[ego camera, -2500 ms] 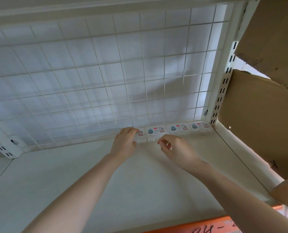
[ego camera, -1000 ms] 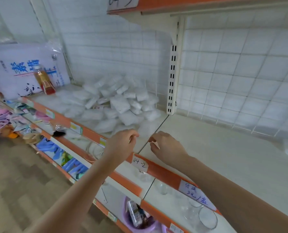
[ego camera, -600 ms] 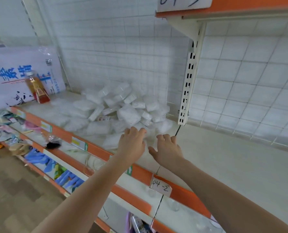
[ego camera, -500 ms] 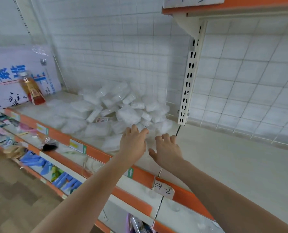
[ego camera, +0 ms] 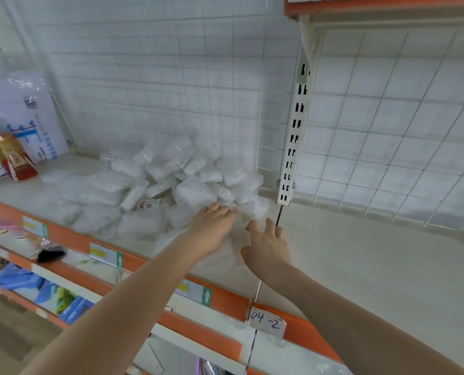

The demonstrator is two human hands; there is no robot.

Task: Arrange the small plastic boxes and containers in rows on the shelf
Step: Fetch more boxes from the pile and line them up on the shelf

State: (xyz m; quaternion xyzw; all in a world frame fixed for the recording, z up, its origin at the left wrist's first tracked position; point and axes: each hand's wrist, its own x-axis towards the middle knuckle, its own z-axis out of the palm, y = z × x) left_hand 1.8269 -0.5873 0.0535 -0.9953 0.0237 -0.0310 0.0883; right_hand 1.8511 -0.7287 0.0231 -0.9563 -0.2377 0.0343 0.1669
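Both hands are reaching for stock: left hand [ego camera: 212,228] and right hand [ego camera: 266,246], fingers loosely spread, holding nothing. Pile of boxes [ego camera: 171,185] is lying against the shelf [ego camera: 361,266] back edge. Next: gripping a few.

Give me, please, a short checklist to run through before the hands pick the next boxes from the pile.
1. Left hand free to grasp: ok, fingers straight, holding nothing.
2. Right hand free to grasp: ok, open and empty.
3. Hands at the pile of boxes: ok, left fingertips reach its near edge; the right is just beside it.
4. One box singled out: cannot tell, the clear boxes blur together.
5. Room on the shelf for a row: ok, bare surface to the right of the upright post.
6. Bottle out of the way: ok, far left of the pile.
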